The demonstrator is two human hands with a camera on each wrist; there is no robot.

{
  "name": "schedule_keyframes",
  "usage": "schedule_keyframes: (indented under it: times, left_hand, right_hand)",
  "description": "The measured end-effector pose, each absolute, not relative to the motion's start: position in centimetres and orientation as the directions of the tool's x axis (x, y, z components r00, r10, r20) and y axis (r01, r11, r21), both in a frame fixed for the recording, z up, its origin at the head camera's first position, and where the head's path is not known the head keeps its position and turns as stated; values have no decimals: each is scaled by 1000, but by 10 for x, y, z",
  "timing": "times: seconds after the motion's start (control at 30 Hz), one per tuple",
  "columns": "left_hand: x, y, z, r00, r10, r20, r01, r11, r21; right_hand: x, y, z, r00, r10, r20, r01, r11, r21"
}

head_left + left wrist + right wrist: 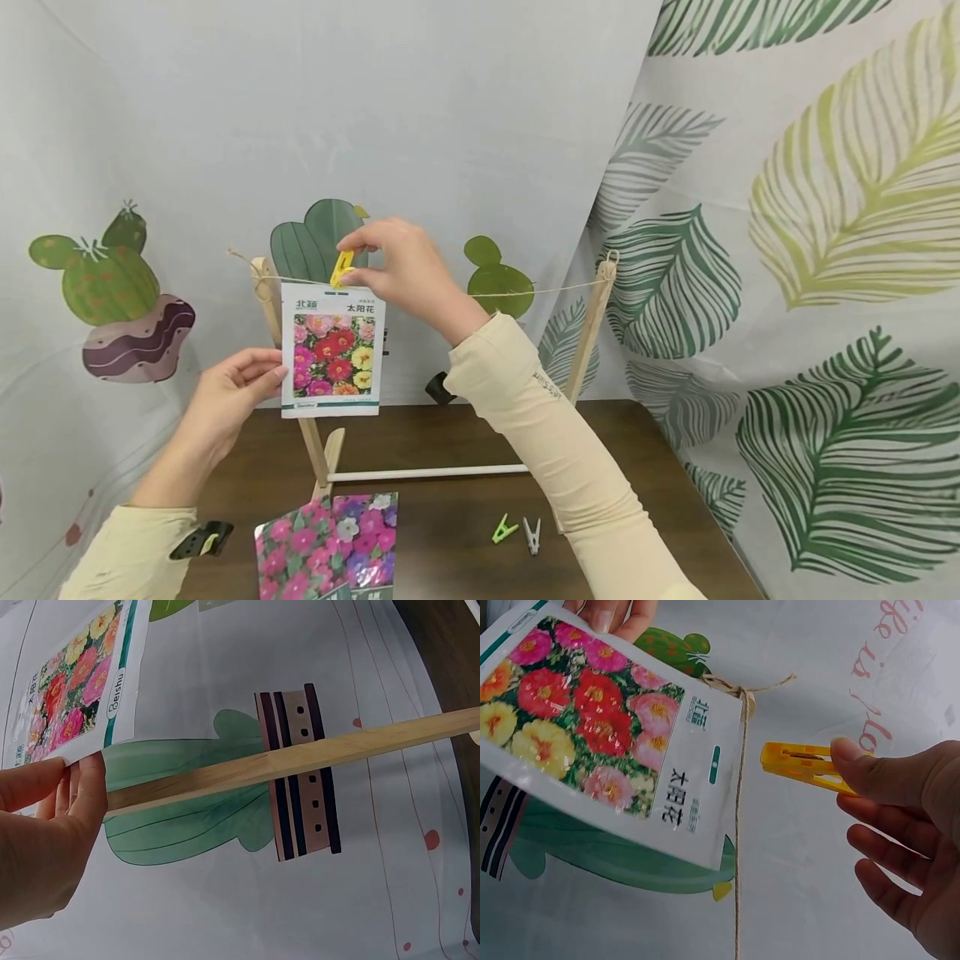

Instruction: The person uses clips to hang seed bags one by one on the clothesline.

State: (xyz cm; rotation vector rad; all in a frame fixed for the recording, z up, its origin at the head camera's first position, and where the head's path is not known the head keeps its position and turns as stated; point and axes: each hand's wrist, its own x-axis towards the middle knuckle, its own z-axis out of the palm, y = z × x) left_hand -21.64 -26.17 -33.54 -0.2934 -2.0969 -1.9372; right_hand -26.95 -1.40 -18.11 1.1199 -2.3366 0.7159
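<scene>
A white seed packet (332,350) with a picture of colourful flowers is held upright by its left edge, pinched between the thumb and fingers of my left hand (238,392). Its top edge lies beside the twine (739,817) strung between two wooden posts. My right hand (405,271) pinches a yellow clothespin (806,763) by its handle end. In the right wrist view the clothespin's tip points at the packet's top edge, a small gap apart from twine and packet. The left wrist view shows my left hand (56,825) at the packet's lower corner.
On the brown table (450,517) lie two flower packets (330,542), a green clothespin (504,528) and a grey clothespin (532,536). The left wooden post (315,450) and right wooden post (588,333) are joined low down by a white rod (427,473).
</scene>
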Motion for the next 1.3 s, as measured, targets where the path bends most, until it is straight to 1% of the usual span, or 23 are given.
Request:
schedule_keyframes:
  times: [0.13,0.23,0.5,0.8,1.07,1.3]
  left_hand:
    - [-217,-260,-336,-945,-39,325,322,78,944]
    - [-218,-260,-337,-946,-40,320,317,70,946]
    - [-219,-260,-337,-946,-44,321,317,80,945]
    - [-219,-263,-337,-949,-60,309,300,126,946]
    - [-223,-262,-334,-937,-66,343,335,105,936]
    - [-226,-260,-335,-935,-76,346,339,94,936]
  right_hand:
    - [-270,-19,-178,-609,-567,555,-775,575,-263]
    - [-271,-21,-178,-621,-559,549,-764,590,-262]
    - [-274,-27,-179,-637,-545,545,-751,600,-277]
    - [-275,-30,-180,-657,-536,531,-739,597,-312]
    - [-279,-32,-180,-681,-532,503,-723,595,-351]
    - [-283,-34,-184,-691,-535,487,-716,602,-354]
